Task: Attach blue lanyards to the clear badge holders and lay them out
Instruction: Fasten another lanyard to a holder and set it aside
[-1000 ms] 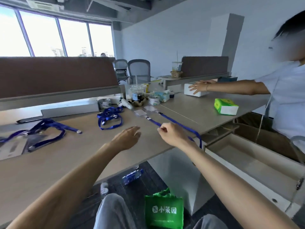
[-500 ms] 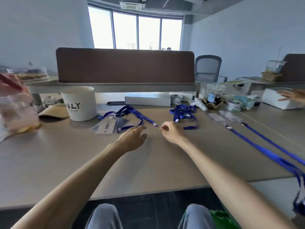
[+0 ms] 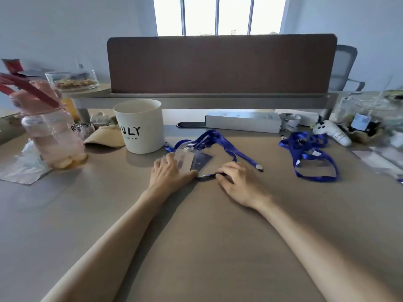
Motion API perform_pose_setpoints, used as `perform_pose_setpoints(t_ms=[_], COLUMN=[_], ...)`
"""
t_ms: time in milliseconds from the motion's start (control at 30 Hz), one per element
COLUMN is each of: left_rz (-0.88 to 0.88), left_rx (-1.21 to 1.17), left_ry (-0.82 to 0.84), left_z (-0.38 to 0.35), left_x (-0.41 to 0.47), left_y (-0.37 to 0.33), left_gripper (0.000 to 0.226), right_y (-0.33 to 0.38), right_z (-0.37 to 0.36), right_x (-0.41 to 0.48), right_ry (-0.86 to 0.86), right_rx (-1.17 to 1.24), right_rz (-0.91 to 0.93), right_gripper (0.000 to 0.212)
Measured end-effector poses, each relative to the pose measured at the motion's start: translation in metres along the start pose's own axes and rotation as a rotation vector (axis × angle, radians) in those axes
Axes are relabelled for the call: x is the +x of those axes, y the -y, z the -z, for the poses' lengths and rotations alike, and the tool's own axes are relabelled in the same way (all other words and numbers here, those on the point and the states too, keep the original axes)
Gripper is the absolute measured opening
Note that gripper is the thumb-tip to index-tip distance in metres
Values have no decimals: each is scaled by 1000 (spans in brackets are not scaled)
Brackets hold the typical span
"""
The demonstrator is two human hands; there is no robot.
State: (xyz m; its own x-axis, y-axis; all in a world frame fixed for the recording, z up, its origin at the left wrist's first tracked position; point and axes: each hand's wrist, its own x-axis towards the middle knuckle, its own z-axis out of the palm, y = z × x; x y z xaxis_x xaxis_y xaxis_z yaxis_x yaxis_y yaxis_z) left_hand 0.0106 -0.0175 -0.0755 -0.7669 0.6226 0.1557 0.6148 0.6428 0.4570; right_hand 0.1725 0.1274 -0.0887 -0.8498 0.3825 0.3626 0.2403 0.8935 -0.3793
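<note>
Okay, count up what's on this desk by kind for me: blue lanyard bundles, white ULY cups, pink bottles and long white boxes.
Blue lanyard bundles: 2, one in the middle, one to the right
White cup lettered ULY: 1
Pink bottle: 1
Long white box: 1
Total: 5

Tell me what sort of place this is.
Probably an open-plan office: a long desk with a brown divider panel, a mesh office chair behind it, and tall windows beyond.
</note>
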Motion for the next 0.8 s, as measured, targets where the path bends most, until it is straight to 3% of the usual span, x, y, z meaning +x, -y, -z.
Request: perform_pose_setpoints(t_ms=[167, 367, 533, 600, 667, 800], left_rz=[-62, -324, -527, -620, -675, -739], left_rx=[-129, -39, -231, -276, -266, -201], left_ry=[-55, -227, -151, -187, -236, -284], left_z=[8, 19, 31, 37, 42, 45], left_x=[4, -2, -8, -10, -14, -18], left_y=[12, 13, 16, 15, 11, 10], left_gripper=[79, 83, 81, 80, 80, 80], right_y=[7, 10, 18, 28, 37, 41], right_z=[2, 8, 25, 38, 49, 60], right_x=[-1, -3, 11, 23, 37, 47], right_ry=[25, -32, -135, -32, 79, 106], right_rx=[-12, 147, 211, 322, 531, 758], right_rz=[-17, -45, -57, -60, -76, -125], right_gripper=[28, 25, 42, 50, 44, 34])
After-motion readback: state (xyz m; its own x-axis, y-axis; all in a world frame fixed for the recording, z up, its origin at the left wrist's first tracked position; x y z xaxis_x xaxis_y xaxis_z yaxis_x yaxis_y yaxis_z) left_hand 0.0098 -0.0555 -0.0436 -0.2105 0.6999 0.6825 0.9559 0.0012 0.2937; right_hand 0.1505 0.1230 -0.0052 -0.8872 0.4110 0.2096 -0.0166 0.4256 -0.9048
